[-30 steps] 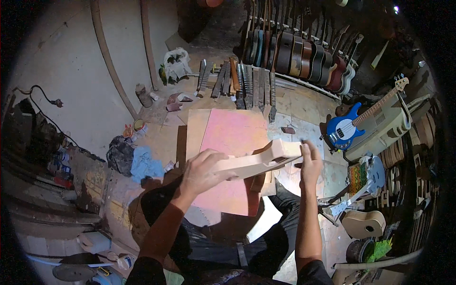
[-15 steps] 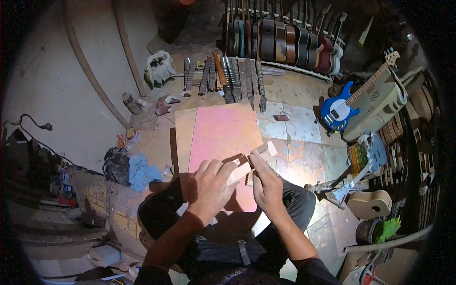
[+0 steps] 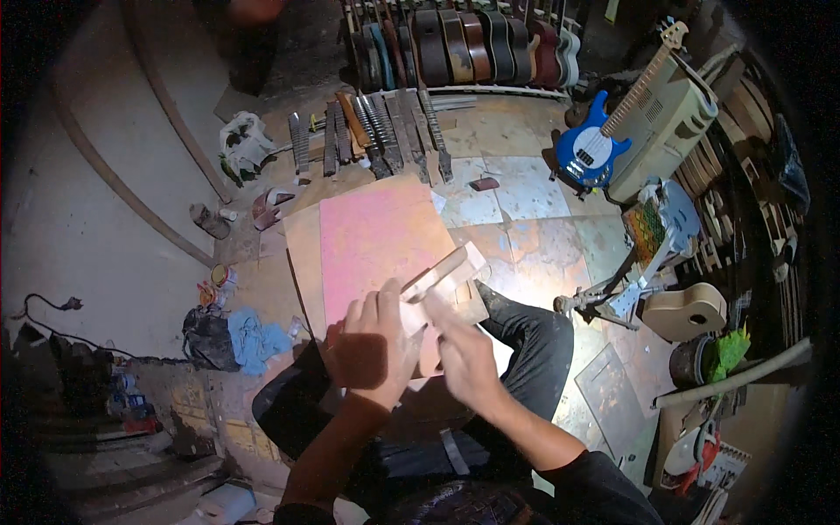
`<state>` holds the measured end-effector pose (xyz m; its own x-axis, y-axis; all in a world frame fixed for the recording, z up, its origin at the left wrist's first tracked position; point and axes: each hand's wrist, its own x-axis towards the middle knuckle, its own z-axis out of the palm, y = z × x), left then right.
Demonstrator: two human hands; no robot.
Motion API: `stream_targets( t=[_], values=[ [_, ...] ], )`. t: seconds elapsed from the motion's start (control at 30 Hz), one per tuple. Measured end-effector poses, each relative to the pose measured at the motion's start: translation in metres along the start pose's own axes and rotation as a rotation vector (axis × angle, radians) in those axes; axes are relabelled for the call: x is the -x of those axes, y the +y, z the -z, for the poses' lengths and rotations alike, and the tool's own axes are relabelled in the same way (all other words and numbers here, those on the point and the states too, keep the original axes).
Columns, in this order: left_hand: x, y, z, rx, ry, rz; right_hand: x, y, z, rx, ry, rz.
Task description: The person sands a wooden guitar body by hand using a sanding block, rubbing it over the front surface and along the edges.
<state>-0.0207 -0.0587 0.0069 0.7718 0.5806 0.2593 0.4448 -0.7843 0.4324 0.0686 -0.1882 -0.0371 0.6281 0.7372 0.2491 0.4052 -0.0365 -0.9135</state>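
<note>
My left hand (image 3: 378, 346) is closed on the near end of a pale, elongated wooden piece (image 3: 464, 269), a dark shadow across its back. The piece slants up to the right, with a blocky far end and a long dark groove or gap along it. Against its near side lies my right hand (image 3: 468, 359), curled, its fingertips smeared by motion. Whatever it grips cannot be made out. Beneath the work, a flat board (image 3: 302, 236) with a pink panel (image 3: 372, 232) rests at my lap. A flat wooden part (image 3: 472, 306) shows beside the right hand.
Files and rasps (image 3: 381, 127) lie in a row beyond the board. Guitar bodies (image 3: 472, 48) hang on a rack behind. A blue bass guitar (image 3: 591, 144) stands at right, above an unfinished acoustic guitar (image 3: 685, 311). Blue cloth (image 3: 255, 339) and a black bag (image 3: 208, 337) lie left.
The view has swung, shifting the surroundings leftward. The wooden piece is now raised and shows more of its length, and my right hand has slid back along it toward my left.
</note>
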Motion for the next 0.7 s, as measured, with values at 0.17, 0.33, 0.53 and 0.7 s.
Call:
stream_targets(
  t=[0.17,0.33,0.53,0.7],
  values=[
    [0.000,-0.003,-0.007,-0.078,0.071,-0.069,-0.014,0.033,0.010,0.060,0.050,-0.015],
    [0.005,-0.002,-0.011,-0.183,0.007,0.018,0.002,-0.011,0.005,0.040,-0.033,0.124],
    [0.008,0.001,-0.013,-0.254,0.003,0.037,-0.005,-0.009,0.007,0.042,-0.008,0.075],
    [0.015,-0.002,-0.021,-0.256,-0.077,0.093,-0.014,0.039,0.016,0.059,0.040,-0.056]
  ],
)
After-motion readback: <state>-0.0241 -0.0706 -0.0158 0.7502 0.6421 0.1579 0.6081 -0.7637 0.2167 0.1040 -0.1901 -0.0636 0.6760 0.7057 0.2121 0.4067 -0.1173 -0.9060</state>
